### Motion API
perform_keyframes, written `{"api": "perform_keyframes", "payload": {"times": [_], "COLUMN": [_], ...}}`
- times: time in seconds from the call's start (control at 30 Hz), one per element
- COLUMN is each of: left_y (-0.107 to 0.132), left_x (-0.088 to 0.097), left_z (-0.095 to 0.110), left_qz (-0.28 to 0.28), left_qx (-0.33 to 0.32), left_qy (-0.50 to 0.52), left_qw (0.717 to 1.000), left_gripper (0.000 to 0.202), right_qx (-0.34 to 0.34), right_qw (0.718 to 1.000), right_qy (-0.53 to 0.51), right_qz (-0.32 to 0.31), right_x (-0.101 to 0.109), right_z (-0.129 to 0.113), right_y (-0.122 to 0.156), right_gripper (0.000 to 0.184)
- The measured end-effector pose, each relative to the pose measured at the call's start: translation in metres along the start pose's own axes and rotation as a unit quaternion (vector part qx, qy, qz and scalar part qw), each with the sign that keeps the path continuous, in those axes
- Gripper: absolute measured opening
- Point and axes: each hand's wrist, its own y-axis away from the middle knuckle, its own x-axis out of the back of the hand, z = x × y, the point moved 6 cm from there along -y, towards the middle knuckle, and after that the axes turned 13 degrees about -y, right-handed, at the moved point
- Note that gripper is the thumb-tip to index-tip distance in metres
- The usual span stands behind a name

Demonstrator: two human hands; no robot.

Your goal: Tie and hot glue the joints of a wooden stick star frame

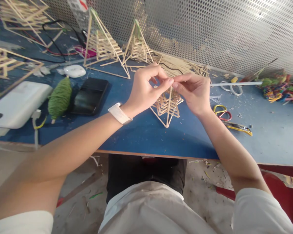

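A small pyramid of thin wooden sticks (169,109) stands on the blue table, with stepped layers of short sticks inside its frame. My left hand (145,87), with a pale band on the wrist, is closed in a pinch at the pyramid's top. From the other side my right hand (196,91) pinches the same spot, thumb and forefinger meeting the left fingertips. The fingers hide the tip, so any thread there cannot be made out. Behind stand two similar stick pyramids, one larger (104,48) and one smaller (139,47), their tops wrapped in green yarn.
Left lie a green yarn bundle (60,98), a black phone (91,96), a white power bank (20,102) and a white mouse (75,71). Right are scissors (222,112), a yellow-handled cutter (238,127) and colourful yarn (280,89). Loose sticks (183,65) lie along the perforated metal panel (210,29).
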Motion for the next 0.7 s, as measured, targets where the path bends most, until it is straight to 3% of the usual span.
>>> {"api": "perform_keyframes", "payload": {"times": [0.13,0.4,0.53,0.63,0.7], "left_y": [0.001,0.0,0.0,0.001,0.002], "left_x": [0.002,0.011,0.011,0.007,0.005], "left_z": [0.004,0.023,0.024,0.02,0.018], "left_qz": [-0.008,-0.003,0.005,0.014,0.019], "left_qx": [0.008,-0.005,-0.012,-0.021,-0.023], "left_qy": [-0.006,-0.01,-0.004,-0.008,-0.019], "left_qw": [1.0,1.0,1.0,1.0,0.999], "left_gripper": [0.054,0.041,0.038,0.036,0.034], "right_qx": [0.013,0.026,0.018,0.027,-0.016], "right_qw": [1.0,1.0,0.998,0.985,0.961], "right_qy": [-0.003,-0.005,0.052,0.162,0.265], "right_qz": [-0.001,-0.015,-0.044,-0.06,-0.079], "right_x": [0.003,0.0,0.001,0.024,0.053], "right_z": [-0.007,-0.007,-0.028,-0.057,-0.059], "right_y": [0.0,0.001,0.003,0.02,0.04], "right_gripper": [0.05,0.034,0.022,0.034,0.026]}}
